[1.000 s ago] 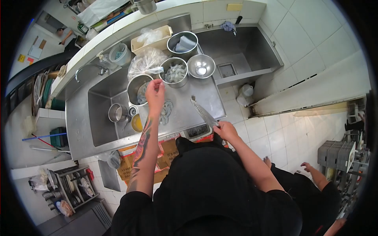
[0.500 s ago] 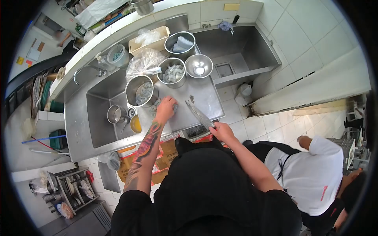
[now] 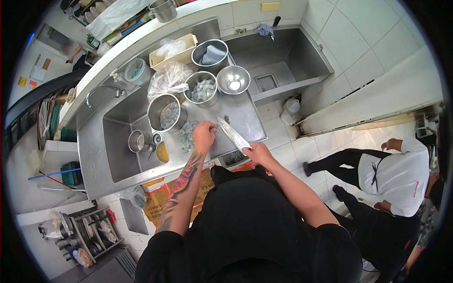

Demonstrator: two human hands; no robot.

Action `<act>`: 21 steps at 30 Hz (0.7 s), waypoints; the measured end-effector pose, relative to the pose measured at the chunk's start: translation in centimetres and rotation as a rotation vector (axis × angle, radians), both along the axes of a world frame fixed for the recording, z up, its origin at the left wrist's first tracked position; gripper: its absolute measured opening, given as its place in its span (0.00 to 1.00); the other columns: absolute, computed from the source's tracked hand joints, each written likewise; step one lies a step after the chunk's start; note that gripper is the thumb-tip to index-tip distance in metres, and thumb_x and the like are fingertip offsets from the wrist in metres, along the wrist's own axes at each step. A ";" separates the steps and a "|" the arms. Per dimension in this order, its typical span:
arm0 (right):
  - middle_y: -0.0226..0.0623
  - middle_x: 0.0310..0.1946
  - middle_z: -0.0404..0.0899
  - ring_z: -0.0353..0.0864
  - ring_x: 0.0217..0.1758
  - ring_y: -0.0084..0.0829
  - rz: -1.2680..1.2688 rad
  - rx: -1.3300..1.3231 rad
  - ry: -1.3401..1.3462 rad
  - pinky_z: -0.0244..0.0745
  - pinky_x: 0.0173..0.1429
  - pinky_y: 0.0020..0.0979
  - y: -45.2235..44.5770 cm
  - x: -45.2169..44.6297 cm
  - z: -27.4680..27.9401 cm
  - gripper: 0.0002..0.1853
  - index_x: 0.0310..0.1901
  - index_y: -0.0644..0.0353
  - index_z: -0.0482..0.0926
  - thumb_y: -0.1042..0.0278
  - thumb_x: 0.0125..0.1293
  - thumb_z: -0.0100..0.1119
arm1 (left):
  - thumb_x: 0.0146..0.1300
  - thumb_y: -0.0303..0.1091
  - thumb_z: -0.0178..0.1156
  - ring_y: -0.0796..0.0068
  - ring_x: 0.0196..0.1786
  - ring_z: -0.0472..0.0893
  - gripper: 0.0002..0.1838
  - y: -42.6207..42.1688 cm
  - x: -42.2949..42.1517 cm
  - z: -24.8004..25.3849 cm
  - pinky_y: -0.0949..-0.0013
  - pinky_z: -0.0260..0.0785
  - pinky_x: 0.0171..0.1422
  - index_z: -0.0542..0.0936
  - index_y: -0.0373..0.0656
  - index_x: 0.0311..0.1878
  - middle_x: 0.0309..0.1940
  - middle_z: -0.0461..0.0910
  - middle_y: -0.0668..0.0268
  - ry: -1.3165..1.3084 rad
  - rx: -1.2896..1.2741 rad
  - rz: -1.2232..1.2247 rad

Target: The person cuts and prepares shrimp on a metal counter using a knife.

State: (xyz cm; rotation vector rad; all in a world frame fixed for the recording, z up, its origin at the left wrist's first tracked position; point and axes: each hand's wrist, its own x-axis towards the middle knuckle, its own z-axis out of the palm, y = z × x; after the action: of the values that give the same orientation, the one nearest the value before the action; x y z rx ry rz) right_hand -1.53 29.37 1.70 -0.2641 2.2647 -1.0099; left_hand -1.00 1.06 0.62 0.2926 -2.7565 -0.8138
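My right hand (image 3: 258, 153) is closed around the handle of a knife (image 3: 233, 134), whose blade points up and left over the steel counter (image 3: 243, 111). Just left of the blade tip is my left hand (image 3: 205, 133), fingers bent together and pointing down; what they hold, if anything, is hidden. Beside it on the counter lies a pile of shrimp (image 3: 187, 134). A steel pot with shrimp (image 3: 169, 115) stands behind the pile, and a second pot of shrimp (image 3: 203, 89) is farther back. Small dark scraps (image 3: 226, 119) lie near the blade.
An empty steel bowl (image 3: 234, 80), a pot with a pale blue item (image 3: 210, 54) and a plastic bag (image 3: 170, 79) stand at the back. Left is a sink (image 3: 120, 162) with a small pot. Two people (image 3: 391, 174) are on the right.
My left hand has come down from the pot to the counter, then right toward the knife. The knife blade is now nearer that hand. At right, a person in white has moved farther away.
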 end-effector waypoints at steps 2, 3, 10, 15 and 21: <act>0.50 0.26 0.85 0.88 0.31 0.50 0.000 -0.025 0.007 0.81 0.42 0.49 -0.6 -0.3 0.1 0.25 0.45 0.65 0.86 0.45 0.71 0.65 | 0.59 0.28 0.74 0.53 0.46 0.86 0.06 -0.3 0.0 -0.2 0.53 0.78 0.52 0.89 0.41 0.40 0.39 0.88 0.58 0.008 0.010 -0.011; 0.48 0.24 0.84 0.87 0.29 0.48 0.018 -0.014 0.043 0.81 0.41 0.48 -0.9 -0.5 0.3 0.24 0.45 0.65 0.86 0.45 0.72 0.65 | 0.59 0.28 0.74 0.53 0.45 0.86 0.05 -0.5 0.0 -0.4 0.54 0.78 0.52 0.89 0.41 0.39 0.38 0.88 0.58 0.018 0.021 -0.020; 0.38 0.18 0.79 0.80 0.18 0.33 -0.020 -0.057 -0.113 0.77 0.31 0.41 -1.5 -0.6 1.9 0.20 0.41 0.65 0.85 0.51 0.72 0.66 | 0.60 0.27 0.74 0.54 0.42 0.87 0.05 -0.6 0.0 -0.5 0.55 0.79 0.51 0.91 0.41 0.39 0.37 0.88 0.57 0.041 0.059 -0.010; 0.36 0.18 0.78 0.79 0.17 0.30 -0.016 -0.088 -0.192 0.75 0.26 0.38 -0.6 0.5 1.5 0.20 0.44 0.65 0.86 0.52 0.73 0.66 | 0.62 0.26 0.74 0.57 0.39 0.89 0.05 -0.5 0.0 -0.8 0.59 0.80 0.48 0.92 0.40 0.41 0.37 0.89 0.56 -0.008 0.175 0.070; 0.35 0.18 0.77 0.77 0.15 0.28 -0.023 -0.128 -0.256 0.74 0.22 0.37 -0.1 0.6 0.5 0.19 0.47 0.65 0.86 0.53 0.73 0.66 | 0.63 0.27 0.75 0.63 0.36 0.89 0.07 -0.4 0.3 -1.1 0.62 0.80 0.45 0.93 0.41 0.44 0.34 0.90 0.56 0.012 0.231 0.095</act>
State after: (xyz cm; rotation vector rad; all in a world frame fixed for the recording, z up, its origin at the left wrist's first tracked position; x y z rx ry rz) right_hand -0.88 29.22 2.24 -0.1536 1.9809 -1.1345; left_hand -0.68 0.64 -0.43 0.4566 -2.6164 -1.1050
